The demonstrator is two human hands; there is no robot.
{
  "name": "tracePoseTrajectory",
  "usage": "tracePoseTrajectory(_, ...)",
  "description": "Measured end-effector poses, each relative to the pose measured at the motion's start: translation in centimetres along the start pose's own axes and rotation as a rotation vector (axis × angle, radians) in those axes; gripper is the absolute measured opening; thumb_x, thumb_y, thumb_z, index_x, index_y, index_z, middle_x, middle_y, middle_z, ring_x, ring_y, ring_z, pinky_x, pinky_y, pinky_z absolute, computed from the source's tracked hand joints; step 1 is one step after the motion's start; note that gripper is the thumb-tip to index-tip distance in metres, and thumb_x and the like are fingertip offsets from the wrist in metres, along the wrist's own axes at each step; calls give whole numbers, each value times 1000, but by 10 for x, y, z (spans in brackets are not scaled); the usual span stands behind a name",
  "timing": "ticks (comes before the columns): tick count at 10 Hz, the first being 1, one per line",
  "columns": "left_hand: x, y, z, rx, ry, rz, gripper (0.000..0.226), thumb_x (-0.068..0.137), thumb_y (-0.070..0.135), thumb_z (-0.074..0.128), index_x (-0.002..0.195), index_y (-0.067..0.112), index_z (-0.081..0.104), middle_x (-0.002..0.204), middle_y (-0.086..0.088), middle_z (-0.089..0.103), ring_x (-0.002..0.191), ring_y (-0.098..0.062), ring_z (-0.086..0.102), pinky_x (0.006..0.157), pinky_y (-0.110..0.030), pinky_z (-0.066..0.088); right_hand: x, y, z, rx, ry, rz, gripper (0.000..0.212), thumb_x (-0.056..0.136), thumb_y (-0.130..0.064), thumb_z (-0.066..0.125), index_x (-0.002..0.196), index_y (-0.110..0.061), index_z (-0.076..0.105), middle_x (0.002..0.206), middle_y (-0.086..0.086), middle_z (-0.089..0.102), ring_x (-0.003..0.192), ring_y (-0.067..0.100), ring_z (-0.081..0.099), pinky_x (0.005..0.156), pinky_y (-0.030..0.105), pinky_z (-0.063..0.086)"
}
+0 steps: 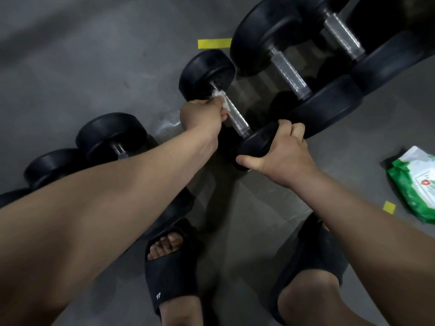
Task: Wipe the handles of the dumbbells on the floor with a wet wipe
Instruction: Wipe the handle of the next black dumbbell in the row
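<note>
A black dumbbell lies on the grey floor at the centre, its knurled steel handle [236, 117] running from upper left to lower right. My left hand [203, 115] grips a white wet wipe [221, 97] wrapped round the far end of that handle, next to the far weight head [204, 72]. My right hand [282, 152] grips the near weight head [256, 143] from above, thumb under its edge.
Two larger dumbbells [290, 71] [341, 36] lie to the upper right; smaller ones [110, 135] run off to the left under my forearm. A green wet-wipe pack [416, 182] lies on the floor at right. Yellow tape marks [214, 43] are on the floor. My sandalled feet [171, 262] are below.
</note>
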State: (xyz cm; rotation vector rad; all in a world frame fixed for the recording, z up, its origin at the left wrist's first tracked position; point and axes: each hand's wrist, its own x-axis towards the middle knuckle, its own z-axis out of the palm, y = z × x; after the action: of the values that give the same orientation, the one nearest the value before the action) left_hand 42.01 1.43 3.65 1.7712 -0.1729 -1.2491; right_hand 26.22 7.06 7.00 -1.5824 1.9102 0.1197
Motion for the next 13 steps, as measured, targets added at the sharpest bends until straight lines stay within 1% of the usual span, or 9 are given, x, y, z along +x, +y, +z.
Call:
tracePoseTrajectory(1, 9, 5, -1, -51, 26, -4, 14, 89, 12, 76, 80, 8, 67, 61, 0, 72, 67, -14, 74, 80, -35, 63, 0, 0, 0, 0, 4, -1, 128, 55, -75, 81, 151, -19, 19, 141, 3, 24, 133, 32, 37, 107, 43, 41)
tracePoseTrajectory(2, 1, -6, -4, 15, -4, 6, 10, 90, 17, 75, 87, 11, 68, 69, 1, 74, 71, -12, 74, 82, -31, 62, 0, 0, 1, -1, 8, -4, 127, 54, -75, 82, 151, -18, 21, 140, 4, 25, 132, 33, 38, 107, 43, 42)
tracePoseTrajectory(4, 1, -8, -5, -32, -33, -25, 8, 90, 11, 74, 87, 11, 66, 74, -4, 74, 75, -15, 74, 83, -34, 63, 1, 2, 3, 6, 16, -10, 128, 54, -75, 82, 151, -18, 21, 141, 4, 24, 132, 34, 38, 107, 44, 42)
tracePoseTrajectory(6, 1, -7, -5, -19, -19, -72, 22, 88, 38, 77, 85, 19, 68, 82, 1, 76, 81, -14, 74, 75, -26, 60, 1, 3, 3, 15, 27, -16, 129, 53, -76, 81, 151, -18, 21, 140, 4, 25, 132, 34, 39, 107, 43, 42)
tracePoseTrajectory(8, 0, -14, -1, -96, -30, -115, 12, 88, 13, 76, 96, 14, 67, 89, -5, 75, 83, -16, 72, 60, -19, 51, 1, 2, 4, 15, 33, -21, 129, 53, -76, 81, 151, -17, 21, 140, 4, 25, 132, 34, 39, 107, 43, 42)
tracePoseTrajectory(9, 2, -8, 2, -153, 8, -137, 13, 85, 9, 79, 95, 11, 70, 81, -3, 74, 75, -13, 70, 57, -17, 50, 0, 2, 4, 15, 34, -22, 128, 54, -75, 82, 151, -17, 22, 141, 5, 25, 132, 34, 39, 107, 43, 42)
tracePoseTrajectory(10, 6, -4, 3, -192, 21, -127, 15, 81, 11, 82, 94, 12, 74, 84, -3, 77, 81, -15, 74, 69, -22, 56, 0, 2, 4, 13, 35, -27, 128, 54, -74, 82, 151, -16, 22, 142, 5, 25, 132, 35, 39, 108, 44, 42)
tracePoseTrajectory(11, 0, -16, 0, -30, -41, -58, 10, 83, 19, 82, 88, 18, 74, 85, 1, 78, 86, -15, 74, 83, -28, 59, 0, 2, 3, 19, 32, -26, 128, 54, -74, 82, 151, -17, 21, 142, 5, 25, 132, 35, 39, 108, 43, 42)
tracePoseTrajectory(13, 7, 1, 2, -39, 23, -50, 10, 79, 21, 85, 83, 18, 76, 78, 2, 77, 83, -18, 75, 85, -36, 61, 0, 3, 5, 30, 40, -28, 128, 54, -74, 82, 151, -17, 22, 141, 4, 25, 133, 34, 39, 109, 43, 42)
